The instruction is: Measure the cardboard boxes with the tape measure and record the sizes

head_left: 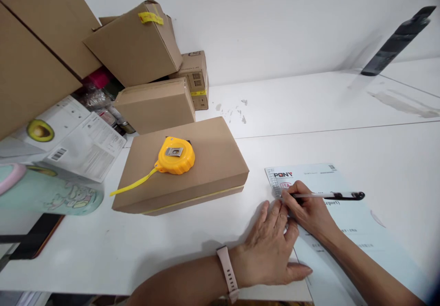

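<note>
My right hand (307, 207) is closed around a pen (330, 196) whose tip touches the top left corner of a pale blue printed sheet (357, 232) on the white table. My left hand (271, 246) lies flat with its fingers stretched out, pressing on the table and the sheet's left edge. A light pink watch band is on that wrist. To the left, a yellow tape measure (175, 154) with a short length of tape pulled out rests on a flat brown cardboard box (206, 168).
Several cardboard boxes (137, 44) are stacked at the back left against the wall. A white avocado-printed box (65, 136) and a mint green bottle (48, 191) lie at the left. A dark strip (395, 40) leans at the far right. The white table (326, 108) has marks.
</note>
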### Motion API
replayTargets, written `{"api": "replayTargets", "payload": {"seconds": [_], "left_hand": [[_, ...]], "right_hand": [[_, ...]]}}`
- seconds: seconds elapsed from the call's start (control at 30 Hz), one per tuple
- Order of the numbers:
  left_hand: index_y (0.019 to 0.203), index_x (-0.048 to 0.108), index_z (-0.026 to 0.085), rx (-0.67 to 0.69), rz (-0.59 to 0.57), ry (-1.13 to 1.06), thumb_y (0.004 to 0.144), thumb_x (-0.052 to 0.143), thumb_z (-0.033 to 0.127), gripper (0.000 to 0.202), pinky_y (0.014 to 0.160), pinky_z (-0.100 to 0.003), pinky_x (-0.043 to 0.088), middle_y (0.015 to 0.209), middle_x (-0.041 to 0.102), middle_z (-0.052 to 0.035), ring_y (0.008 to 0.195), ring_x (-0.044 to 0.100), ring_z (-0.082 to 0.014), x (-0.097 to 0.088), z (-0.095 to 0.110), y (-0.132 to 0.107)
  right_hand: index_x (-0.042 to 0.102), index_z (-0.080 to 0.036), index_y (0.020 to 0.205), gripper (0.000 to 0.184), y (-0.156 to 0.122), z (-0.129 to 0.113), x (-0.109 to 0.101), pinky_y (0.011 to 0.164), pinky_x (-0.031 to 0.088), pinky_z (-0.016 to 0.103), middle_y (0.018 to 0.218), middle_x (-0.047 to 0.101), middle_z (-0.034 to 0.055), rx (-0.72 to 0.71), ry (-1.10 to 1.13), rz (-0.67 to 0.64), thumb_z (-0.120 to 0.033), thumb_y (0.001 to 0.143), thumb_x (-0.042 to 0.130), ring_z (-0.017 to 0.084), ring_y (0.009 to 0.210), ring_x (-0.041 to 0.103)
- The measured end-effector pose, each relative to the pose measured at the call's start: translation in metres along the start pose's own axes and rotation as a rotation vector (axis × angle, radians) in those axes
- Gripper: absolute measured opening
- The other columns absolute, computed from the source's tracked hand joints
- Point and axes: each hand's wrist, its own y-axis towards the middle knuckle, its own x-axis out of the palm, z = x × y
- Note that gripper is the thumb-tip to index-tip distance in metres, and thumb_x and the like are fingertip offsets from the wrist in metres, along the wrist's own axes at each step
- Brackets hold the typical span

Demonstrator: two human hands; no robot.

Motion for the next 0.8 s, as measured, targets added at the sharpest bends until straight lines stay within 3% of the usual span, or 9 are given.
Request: {"api": "replayTargets", "payload": {"seconds": [0.8], "left_hand": [[0.145, 0.037, 0.001, 0.003, -0.024, 0.037, 0.097, 0.035, 0.069, 0.083, 0.124, -0.051, 0.016, 0.157, 0.035, -0.0278, 0.152, 0.021, -0.038, -0.0036, 0.0006, -0.001]], "right_hand": [[0.048, -0.024, 0.075, 0.028, 0.0002, 0.0008, 0.0006, 0.05, 0.038, 0.027, 0.059, 0.049, -0.0046, -0.004, 0.022, 0.022, -0.045, 0.093, 0.057, 0.013, 0.054, 0.044]]}}
